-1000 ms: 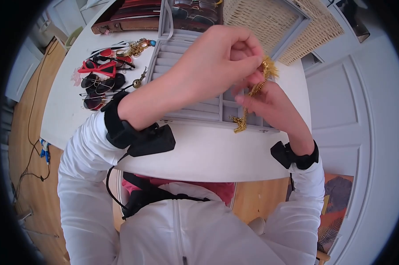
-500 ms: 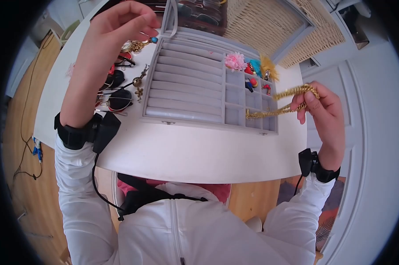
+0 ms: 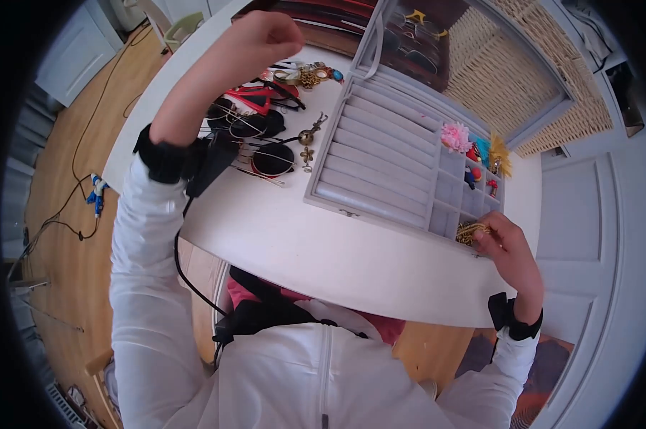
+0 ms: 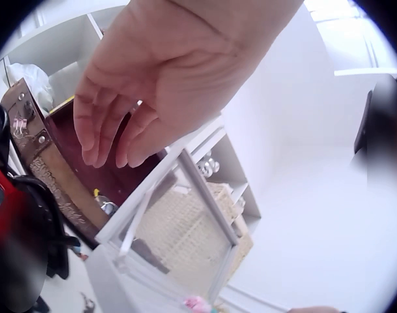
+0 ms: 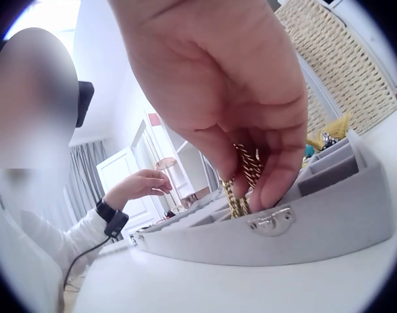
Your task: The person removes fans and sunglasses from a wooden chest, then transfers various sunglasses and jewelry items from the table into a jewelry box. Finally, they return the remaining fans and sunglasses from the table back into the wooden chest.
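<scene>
The right hand (image 3: 510, 256) pinches a gold chain (image 3: 471, 232) at the front right compartment of a grey jewelry box (image 3: 380, 216). In the right wrist view, loops of the chain (image 5: 242, 186) hang between thumb and fingers (image 5: 276, 182), low behind the metal clasp (image 5: 272, 222). The left hand (image 3: 257, 44) hovers above the table's left part, near the sunglasses, holding nothing; in the left wrist view its fingers (image 4: 110, 130) are loosely bent. A pink flower piece (image 3: 455, 136), a yellow tassel (image 3: 501, 156) and small red and blue pieces lie in the box's back right compartments.
Several sunglasses (image 3: 255, 100) and a bead-and-flower chain (image 3: 307, 137) lie left of the box. Behind stand a brown case (image 3: 316, 25), the box's raised glass lid (image 3: 512, 79) and a woven basket (image 3: 577, 93). The white table's (image 3: 351, 257) curved edge faces the person.
The right hand has brought the chain from beside the box down into the front right compartment. The left hand moved from the chain to the left and stays raised. The head view has shifted.
</scene>
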Demonstrator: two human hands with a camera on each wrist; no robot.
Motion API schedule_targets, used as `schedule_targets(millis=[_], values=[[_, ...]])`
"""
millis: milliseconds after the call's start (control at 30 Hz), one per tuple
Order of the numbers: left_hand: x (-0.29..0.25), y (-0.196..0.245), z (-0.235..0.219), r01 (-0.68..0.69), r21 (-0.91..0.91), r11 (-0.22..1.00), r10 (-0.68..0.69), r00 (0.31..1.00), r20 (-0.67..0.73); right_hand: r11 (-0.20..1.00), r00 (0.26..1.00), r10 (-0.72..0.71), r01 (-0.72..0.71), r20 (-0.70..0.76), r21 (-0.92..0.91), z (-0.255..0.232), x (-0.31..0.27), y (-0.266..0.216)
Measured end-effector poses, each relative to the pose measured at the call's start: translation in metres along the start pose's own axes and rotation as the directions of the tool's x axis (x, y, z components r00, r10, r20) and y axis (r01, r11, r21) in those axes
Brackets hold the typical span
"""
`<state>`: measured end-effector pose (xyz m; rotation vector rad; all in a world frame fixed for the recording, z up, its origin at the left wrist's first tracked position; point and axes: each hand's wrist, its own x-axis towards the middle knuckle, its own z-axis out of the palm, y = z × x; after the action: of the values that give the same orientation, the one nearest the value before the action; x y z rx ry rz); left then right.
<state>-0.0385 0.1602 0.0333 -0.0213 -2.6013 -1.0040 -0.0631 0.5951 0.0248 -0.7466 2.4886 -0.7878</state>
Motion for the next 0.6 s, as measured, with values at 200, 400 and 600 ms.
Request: schedule_targets(millis=[200,400,600], values=[[0.034,-0.021,0.038,-0.222,0.504,0.834,0.110,0.964,0.242,0.991,0.991,-0.120,0.116,-0.053,-0.073,0.009,-0.004,-0.008],[0.044,-0.018,0.053,-0.276,0.552,0.787,0.030,0.910,0.412,0.982,0.983,-0.185,0.186,-0.011,0.036,0.012,-0.013,-0.004],[0.050,-0.016,0.052,-0.296,0.635,0.714,0.017,0.914,0.406,0.960,0.956,-0.274,0.278,-0.103,0.034,0.007,-0.017,0.004]])
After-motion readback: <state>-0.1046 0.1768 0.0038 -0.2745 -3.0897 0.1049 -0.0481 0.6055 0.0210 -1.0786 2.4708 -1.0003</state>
